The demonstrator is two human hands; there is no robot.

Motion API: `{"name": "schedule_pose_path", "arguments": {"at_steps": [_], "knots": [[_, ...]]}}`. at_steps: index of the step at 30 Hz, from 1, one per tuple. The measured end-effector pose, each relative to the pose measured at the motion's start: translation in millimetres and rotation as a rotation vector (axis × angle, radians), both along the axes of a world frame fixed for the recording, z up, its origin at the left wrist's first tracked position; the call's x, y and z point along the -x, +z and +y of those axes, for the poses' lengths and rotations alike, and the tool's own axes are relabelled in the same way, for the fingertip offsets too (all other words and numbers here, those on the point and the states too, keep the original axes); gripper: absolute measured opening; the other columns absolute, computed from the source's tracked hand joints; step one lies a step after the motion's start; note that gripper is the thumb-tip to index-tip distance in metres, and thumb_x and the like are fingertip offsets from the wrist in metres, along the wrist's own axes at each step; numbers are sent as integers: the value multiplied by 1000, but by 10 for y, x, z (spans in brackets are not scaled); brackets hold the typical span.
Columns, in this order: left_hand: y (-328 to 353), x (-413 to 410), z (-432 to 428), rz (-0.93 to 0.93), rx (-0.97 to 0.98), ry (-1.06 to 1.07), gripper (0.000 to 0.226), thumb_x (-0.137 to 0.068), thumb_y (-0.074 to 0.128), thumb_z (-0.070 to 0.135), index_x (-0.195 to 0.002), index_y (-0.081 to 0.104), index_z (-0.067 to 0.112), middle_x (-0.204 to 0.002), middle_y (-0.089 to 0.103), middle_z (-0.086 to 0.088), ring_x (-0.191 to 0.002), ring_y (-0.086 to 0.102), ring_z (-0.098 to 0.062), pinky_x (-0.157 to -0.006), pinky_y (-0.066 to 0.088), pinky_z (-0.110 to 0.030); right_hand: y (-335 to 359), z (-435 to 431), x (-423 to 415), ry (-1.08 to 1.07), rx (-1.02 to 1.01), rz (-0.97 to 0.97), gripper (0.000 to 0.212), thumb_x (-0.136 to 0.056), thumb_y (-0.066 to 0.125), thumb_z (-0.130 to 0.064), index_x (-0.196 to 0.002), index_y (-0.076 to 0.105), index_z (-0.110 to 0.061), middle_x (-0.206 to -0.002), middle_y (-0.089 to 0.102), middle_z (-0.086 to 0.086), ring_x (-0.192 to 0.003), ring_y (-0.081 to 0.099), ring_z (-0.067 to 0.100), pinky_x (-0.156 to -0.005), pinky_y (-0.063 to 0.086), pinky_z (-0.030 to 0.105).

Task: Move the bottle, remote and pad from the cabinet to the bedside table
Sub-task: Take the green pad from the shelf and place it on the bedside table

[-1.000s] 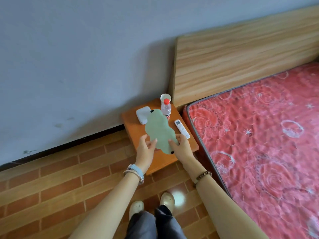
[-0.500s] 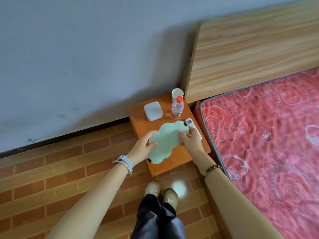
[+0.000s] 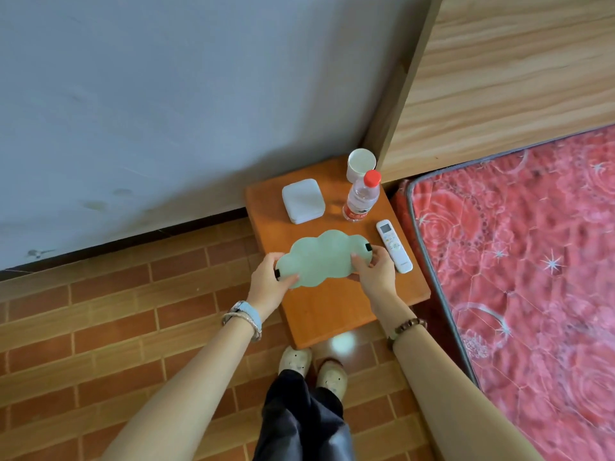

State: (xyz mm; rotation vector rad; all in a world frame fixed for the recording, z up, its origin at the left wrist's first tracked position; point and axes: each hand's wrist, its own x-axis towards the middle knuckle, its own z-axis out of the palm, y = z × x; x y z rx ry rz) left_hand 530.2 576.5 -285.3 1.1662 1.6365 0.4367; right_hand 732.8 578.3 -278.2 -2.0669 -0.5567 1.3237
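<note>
- Beside the bed, viewed from above by a head-worn camera: a red, rose-patterned quilted mattress (image 3: 532,261) fills the right side. A pale wooden headboard (image 3: 499,78) stands behind it and a grey wall is on the left.
- An orange wooden bedside table (image 3: 332,314) stands on a brick-patterned floor, its back to the wall and its right edge close to the mattress.
- A pale green, cloud-shaped flat pad (image 3: 321,257) is held level and crosswise over the middle of the table top. Whether it touches the wood cannot be told.
- The left hand (image 3: 268,284) pinches the pad's left end beside a small black tab, thumb on top and fingers curled underneath.
- The right hand (image 3: 377,276) pinches the right end the same way, near a second black tab.
- A clear plastic bottle with a red cap (image 3: 361,197) stands upright behind the pad.
- A white remote control (image 3: 394,246) lies just beside the right hand, along the table's right edge.
- A white rounded square box (image 3: 303,201) sits at the back left, and a white paper cup (image 3: 361,163) in the back right corner.
- The pad looks thin, light and soft, and would likely sag if held by one end, so a grip at both ends suits it.
- The front half of the table is bare wood, which gives room to lay the pad down. Sliding it backward risks tipping the bottle, and moving it right could nudge the remote off the edge.
</note>
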Motion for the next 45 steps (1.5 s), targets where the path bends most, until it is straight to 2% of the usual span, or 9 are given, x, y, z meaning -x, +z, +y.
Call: {"name": "schedule_pose_path", "arguments": {"at_steps": [7,14,18,20,29,34,37,41,45], "knots": [[-867,-112,308,143,-152,-3,54,-76,77,18,-124,52,18,-115,57,-3,-103,55,-16,-80,49,-25,-768,258,-54,37,16,-176,37,-94,59,-15,-128,46,-20,-106,59,2,-81,58,10,-55,42,18],[-1336,-176,324,252,-177,-84,61,-75,78,16,-128,47,17,-121,52,-5,-110,51,-19,-83,48,-29,-1204,305,-127,94,25,-212,42,-93,58,-12,-132,48,-22,-120,59,3,-98,59,15,-64,47,18],[-1397,-205,319,356,-204,-131,63,-74,79,15,-128,48,18,-118,52,-4,-112,48,-21,-88,52,-39,-1276,339,-144,164,24,-223,50,-94,57,-14,-141,43,-22,-140,50,6,-114,55,16,-87,53,29],[-1407,-232,344,401,-214,-161,65,-73,79,14,-130,47,17,-119,51,-5,-115,46,-21,-91,51,-39,-1286,350,-147,183,22,-231,52,-95,57,-17,-144,40,-21,-144,45,6,-107,53,13,-79,51,21],[-1420,-307,466,507,-238,-225,69,-77,76,13,-137,42,11,-125,49,-8,-119,43,-23,-94,49,-37,-1296,365,-190,237,13,-256,53,-96,57,-19,-145,39,-18,-143,43,7,-101,46,6,-61,39,8],[-1346,-315,416,517,-226,-223,72,-77,76,14,-139,40,13,-130,48,-8,-122,42,-24,-96,47,-39,-1188,326,-210,234,-6,-250,49,-94,59,-19,-140,43,-20,-138,49,5,-111,53,15,-85,49,25],[-1208,-315,361,521,-282,-225,58,-77,76,17,-129,49,14,-121,54,-8,-113,49,-21,-90,51,-37,-995,303,-223,212,-37,-288,36,-94,60,-19,-129,50,-19,-133,54,3,-118,53,19,-94,49,32],[-798,-321,255,598,-378,-319,35,-84,68,19,-116,56,9,-109,62,-11,-100,57,-23,-85,51,-32,-588,208,-214,229,-77,-339,26,-96,55,-27,-121,54,-19,-124,58,0,-100,53,10,-70,44,18],[-198,-334,80,638,-445,-428,27,-88,62,18,-113,58,10,-104,64,-10,-93,59,-21,-81,49,-28,-43,-15,-184,259,-99,-367,27,-96,50,-29,-120,56,-17,-120,61,-1,-96,55,10,-65,43,21]]}}
